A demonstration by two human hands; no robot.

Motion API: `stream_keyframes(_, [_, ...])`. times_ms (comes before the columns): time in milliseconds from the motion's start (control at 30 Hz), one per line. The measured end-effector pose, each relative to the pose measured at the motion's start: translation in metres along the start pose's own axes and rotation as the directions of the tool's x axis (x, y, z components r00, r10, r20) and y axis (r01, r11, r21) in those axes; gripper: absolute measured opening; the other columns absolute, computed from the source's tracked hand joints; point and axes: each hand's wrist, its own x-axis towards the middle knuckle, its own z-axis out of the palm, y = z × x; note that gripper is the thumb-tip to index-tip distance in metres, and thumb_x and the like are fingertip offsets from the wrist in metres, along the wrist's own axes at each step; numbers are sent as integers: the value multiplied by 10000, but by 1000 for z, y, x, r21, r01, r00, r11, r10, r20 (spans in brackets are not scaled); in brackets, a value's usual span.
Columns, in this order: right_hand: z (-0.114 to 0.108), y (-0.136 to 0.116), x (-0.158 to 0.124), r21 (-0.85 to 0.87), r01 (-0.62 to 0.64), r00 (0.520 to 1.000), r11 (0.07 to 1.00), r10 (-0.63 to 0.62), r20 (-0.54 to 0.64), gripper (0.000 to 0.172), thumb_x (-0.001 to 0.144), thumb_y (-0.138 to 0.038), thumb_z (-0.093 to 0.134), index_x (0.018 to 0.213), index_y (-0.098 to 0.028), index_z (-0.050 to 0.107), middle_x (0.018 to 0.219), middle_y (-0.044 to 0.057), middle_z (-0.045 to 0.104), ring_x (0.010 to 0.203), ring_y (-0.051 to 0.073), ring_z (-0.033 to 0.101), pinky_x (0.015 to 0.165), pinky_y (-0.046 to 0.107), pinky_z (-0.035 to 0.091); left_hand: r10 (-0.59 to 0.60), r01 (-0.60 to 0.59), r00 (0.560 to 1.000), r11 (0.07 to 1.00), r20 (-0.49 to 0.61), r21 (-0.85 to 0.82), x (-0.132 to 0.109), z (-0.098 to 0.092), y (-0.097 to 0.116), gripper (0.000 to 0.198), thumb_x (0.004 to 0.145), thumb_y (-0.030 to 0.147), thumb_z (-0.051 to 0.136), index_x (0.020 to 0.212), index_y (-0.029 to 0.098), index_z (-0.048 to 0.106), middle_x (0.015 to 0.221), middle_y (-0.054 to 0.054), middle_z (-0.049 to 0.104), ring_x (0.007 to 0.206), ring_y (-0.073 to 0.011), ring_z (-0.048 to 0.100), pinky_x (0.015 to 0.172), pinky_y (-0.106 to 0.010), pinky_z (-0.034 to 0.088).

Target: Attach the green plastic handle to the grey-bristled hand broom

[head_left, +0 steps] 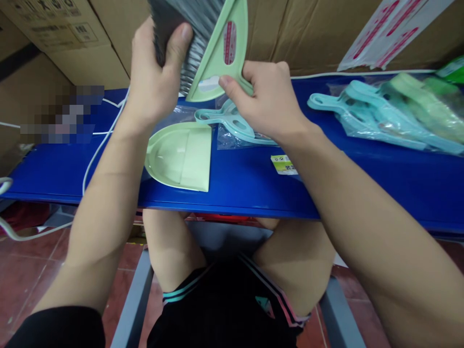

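Observation:
Above the blue table I hold a light green hand brush (217,57) with grey-black bristles and a red-and-white label. My right hand (270,99) is closed round its handle. The dark bristles are gripped by my left hand (157,77), thumb on the near side; its other fingers are mostly hidden behind them. Below, a light green dustpan (197,162) lies on the table with its straight edge to the right. A light blue brush-like piece (235,125) in clear plastic lies beside it, partly behind my right hand.
Several bagged blue and green brushes (380,113) lie at the right of the blue table (235,198). A small green-and-white card (284,165) sits near my right forearm. White cables (105,140) cross the left side. Cardboard boxes (300,34) stand behind.

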Motion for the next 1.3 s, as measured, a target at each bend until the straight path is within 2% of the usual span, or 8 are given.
stream_keyframes(200, [-6, 3, -1, 26, -10, 1000, 1000, 9, 23, 492, 1056, -525, 524, 697, -269, 306, 659, 15, 402, 637, 205, 384, 700, 386, 290, -113, 109, 993, 987, -30, -115, -2, 0, 5, 328, 1108, 420, 626, 1320, 173, 666, 1354, -6, 776, 1365, -194, 710, 1350, -440, 440])
stream_keyframes(367, [-8, 3, -1, 35, -8, 999, 999, 7, 35, 483, 1058, -527, 524, 712, -253, 328, 671, 0, 386, 660, 184, 381, 710, 373, 279, -375, 342, 923, 903, -86, -260, -2, 4, 32, 188, 1087, 230, 677, 1250, 138, 664, 1400, -55, 773, 1441, -192, 664, 1376, -354, 379])
stream_keyframes(567, [-5, -1, -2, 14, -13, 1000, 1000, 13, 0, 483, 1065, -485, 559, 715, -233, 341, 662, -18, 345, 653, 154, 336, 693, 356, 242, -463, 412, 881, 852, -96, -324, 0, 8, 41, 171, 1083, 153, 657, 1237, 107, 596, 1418, -79, 757, 1544, -182, 577, 1353, -329, 412])
stream_keyframes(667, [-5, -1, -3, 14, -8, 1000, 1000, 8, -3, 477, 1069, -486, 547, 718, -236, 342, 662, -15, 350, 657, 157, 342, 689, 356, 239, -444, 393, 892, 856, -89, -335, 1, 6, 39, 178, 1089, 193, 660, 1235, 125, 584, 1433, -83, 755, 1591, -182, 522, 1345, -329, 428])
stream_keyframes(800, [-5, 0, -2, 16, -3, 1000, 1000, 3, -5, 479, 1066, -488, 533, 707, -253, 320, 663, -7, 344, 657, 175, 340, 693, 364, 238, -407, 370, 912, 871, -54, -323, 0, 4, 38, 209, 1098, 236, 654, 1265, 136, 578, 1477, -96, 731, 1487, -193, 633, 1328, -339, 452])
stream_keyframes(967, [-6, -1, 0, 16, -24, 999, 1000, 23, 23, 486, 1060, -481, 555, 699, -256, 321, 665, 0, 369, 661, 187, 367, 708, 374, 253, -413, 366, 906, 876, -96, -313, 0, 4, 34, 191, 1072, 227, 701, 1221, 145, 614, 1416, -86, 763, 1638, -212, 457, 1390, -346, 367])
stream_keyframes(1133, [-8, 2, 1, 35, -6, 999, 999, 4, 34, 489, 1062, -510, 534, 703, -248, 331, 680, 2, 407, 671, 181, 396, 701, 373, 275, -392, 350, 916, 885, -88, -307, 2, 4, 25, 228, 1079, 187, 677, 1284, 112, 609, 1391, -39, 776, 1432, -183, 682, 1378, -439, 398])
stream_keyframes(1300, [-9, 1, -1, 37, -1, 1000, 999, 0, 12, 489, 1049, -488, 555, 690, -249, 326, 664, -3, 398, 652, 180, 383, 703, 376, 268, -273, 259, 961, 942, -37, -212, 1, 1, 18, 279, 1103, 285, 657, 1352, 158, 658, 1417, -26, 769, 1444, -201, 676, 1417, -440, 316])
